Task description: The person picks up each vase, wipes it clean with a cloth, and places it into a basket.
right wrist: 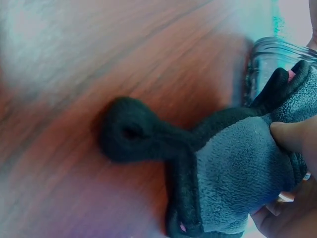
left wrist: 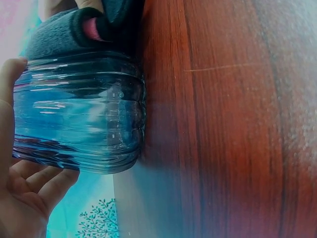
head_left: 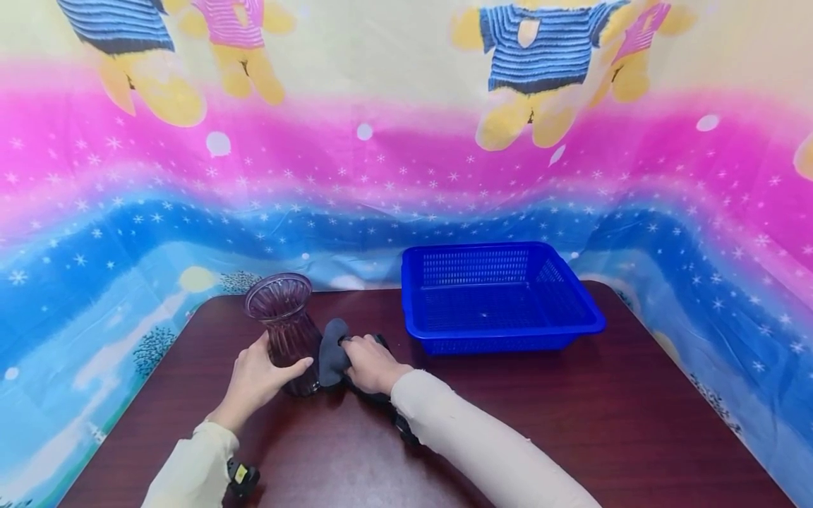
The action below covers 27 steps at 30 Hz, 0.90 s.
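A purple-tinted, ribbed glass vase (head_left: 292, 335) with a flared rim stands at the left of the table. My left hand (head_left: 253, 377) holds it round its body, thumb on the near side and fingers behind, as the left wrist view also shows. On the vase's right side my right hand (head_left: 375, 365) grips a bunched grey cleaning cloth (head_left: 332, 355) with dark edging, laid against the glass. In the right wrist view the thumb pinches the cloth (right wrist: 233, 173), and a dark loop of its edging hangs toward the table. The vase's base (left wrist: 136, 116) is right at the tabletop.
A blue plastic basket (head_left: 508, 342) with perforated walls sits at the back right of the dark red wooden table (head_left: 508, 423). Behind and at both sides hangs a colourful printed curtain (head_left: 356, 169). A black strap device (head_left: 243, 476) is on the left wrist.
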Motion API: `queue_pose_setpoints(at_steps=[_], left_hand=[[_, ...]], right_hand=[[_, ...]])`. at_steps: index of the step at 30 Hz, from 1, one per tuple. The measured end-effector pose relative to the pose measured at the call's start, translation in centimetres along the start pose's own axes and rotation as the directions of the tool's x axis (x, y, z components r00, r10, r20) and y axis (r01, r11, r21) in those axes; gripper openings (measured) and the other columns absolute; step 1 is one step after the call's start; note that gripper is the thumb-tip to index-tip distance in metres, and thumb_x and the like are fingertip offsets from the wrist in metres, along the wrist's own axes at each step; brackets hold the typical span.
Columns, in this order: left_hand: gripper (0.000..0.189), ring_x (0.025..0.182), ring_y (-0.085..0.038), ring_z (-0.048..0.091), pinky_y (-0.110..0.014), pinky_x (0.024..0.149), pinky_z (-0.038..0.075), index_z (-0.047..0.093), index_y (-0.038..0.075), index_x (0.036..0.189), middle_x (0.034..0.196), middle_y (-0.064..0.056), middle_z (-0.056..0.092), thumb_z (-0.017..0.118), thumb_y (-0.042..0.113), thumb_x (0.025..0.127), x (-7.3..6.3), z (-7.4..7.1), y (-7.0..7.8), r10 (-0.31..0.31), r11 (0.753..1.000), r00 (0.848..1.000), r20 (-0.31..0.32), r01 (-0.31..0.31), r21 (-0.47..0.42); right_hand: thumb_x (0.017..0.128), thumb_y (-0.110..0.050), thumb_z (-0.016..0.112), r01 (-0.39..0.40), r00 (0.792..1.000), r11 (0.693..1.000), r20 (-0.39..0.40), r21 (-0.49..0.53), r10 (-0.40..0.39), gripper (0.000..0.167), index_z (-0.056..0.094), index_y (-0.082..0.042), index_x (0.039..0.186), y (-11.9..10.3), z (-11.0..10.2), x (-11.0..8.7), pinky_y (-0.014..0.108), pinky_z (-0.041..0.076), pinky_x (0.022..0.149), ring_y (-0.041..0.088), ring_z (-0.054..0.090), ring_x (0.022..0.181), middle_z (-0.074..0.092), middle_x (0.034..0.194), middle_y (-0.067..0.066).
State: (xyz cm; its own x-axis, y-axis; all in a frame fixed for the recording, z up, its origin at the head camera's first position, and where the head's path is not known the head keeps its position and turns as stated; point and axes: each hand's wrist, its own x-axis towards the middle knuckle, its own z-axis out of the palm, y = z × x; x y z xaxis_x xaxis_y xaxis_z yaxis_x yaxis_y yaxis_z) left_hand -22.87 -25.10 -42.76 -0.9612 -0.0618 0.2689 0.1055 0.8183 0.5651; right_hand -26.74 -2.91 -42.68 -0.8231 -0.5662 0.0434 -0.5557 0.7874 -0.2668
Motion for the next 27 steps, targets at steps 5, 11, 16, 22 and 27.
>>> queue_pose_setpoints(at_steps=[5, 11, 16, 22, 27], left_hand=[[0.07, 0.104, -0.047, 0.067, -0.059, 0.089, 0.051, 0.058, 0.002, 0.122, 0.113, -0.025, 0.072, 0.079, 0.054, 0.08, 0.0, 0.0, 0.0, 0.003, 1.0, 1.0, -0.007, -0.003, -0.002], [0.07, 0.105, -0.047, 0.067, -0.06, 0.088, 0.051, 0.058, 0.002, 0.124, 0.115, -0.026, 0.071, 0.079, 0.053, 0.08, 0.0, 0.0, -0.1, 0.006, 1.0, 1.0, -0.008, -0.006, -0.003], [0.065, 0.102, -0.046, 0.068, -0.059, 0.087, 0.052, 0.059, 0.003, 0.121, 0.112, -0.025, 0.073, 0.081, 0.048, 0.079, 0.1, 0.1, -0.2, 0.017, 1.0, 1.0, -0.023, -0.017, -0.002], [0.06, 0.098, -0.043, 0.069, -0.057, 0.083, 0.053, 0.059, 0.003, 0.119, 0.106, -0.024, 0.074, 0.081, 0.04, 0.077, 0.1, 0.2, -0.1, 0.031, 1.0, 0.999, -0.035, -0.031, -0.002], [0.063, 0.1, -0.044, 0.069, -0.057, 0.084, 0.053, 0.059, 0.002, 0.122, 0.109, -0.025, 0.073, 0.082, 0.04, 0.077, 0.0, 0.1, -0.1, 0.034, 0.999, 0.999, -0.029, -0.034, -0.009]], right_hand=[[0.094, -0.017, 0.068, 0.022, 0.999, 1.0, -0.029, -0.003, -0.022, 0.032, 0.065, -0.008, 0.125, -0.2, -0.5, 0.1, 0.032, 0.051, 0.093, 0.023, 0.063, 0.101, 0.071, 0.115, 0.006], [0.095, -0.016, 0.068, 0.028, 0.999, 0.999, -0.046, 0.022, -0.027, 0.028, 0.066, -0.009, 0.121, -0.7, -1.5, 0.2, 0.034, 0.051, 0.094, 0.024, 0.062, 0.102, 0.071, 0.114, 0.006], [0.094, -0.014, 0.067, 0.04, 0.997, 0.998, -0.071, 0.04, -0.037, 0.027, 0.065, -0.01, 0.12, -1.1, -2.7, 0.4, 0.035, 0.051, 0.094, 0.024, 0.061, 0.103, 0.071, 0.117, 0.006], [0.093, -0.013, 0.066, 0.068, 0.992, 0.996, -0.115, 0.061, -0.061, 0.018, 0.065, -0.012, 0.11, -1.6, -3.8, 0.6, 0.032, 0.05, 0.092, 0.022, 0.06, 0.101, 0.071, 0.114, 0.004], [0.094, -0.013, 0.065, 0.088, 0.986, 0.993, -0.147, 0.076, -0.076, 0.016, 0.065, -0.012, 0.11, -1.9, -4.6, 0.8, 0.033, 0.05, 0.093, 0.023, 0.06, 0.103, 0.07, 0.116, 0.004]])
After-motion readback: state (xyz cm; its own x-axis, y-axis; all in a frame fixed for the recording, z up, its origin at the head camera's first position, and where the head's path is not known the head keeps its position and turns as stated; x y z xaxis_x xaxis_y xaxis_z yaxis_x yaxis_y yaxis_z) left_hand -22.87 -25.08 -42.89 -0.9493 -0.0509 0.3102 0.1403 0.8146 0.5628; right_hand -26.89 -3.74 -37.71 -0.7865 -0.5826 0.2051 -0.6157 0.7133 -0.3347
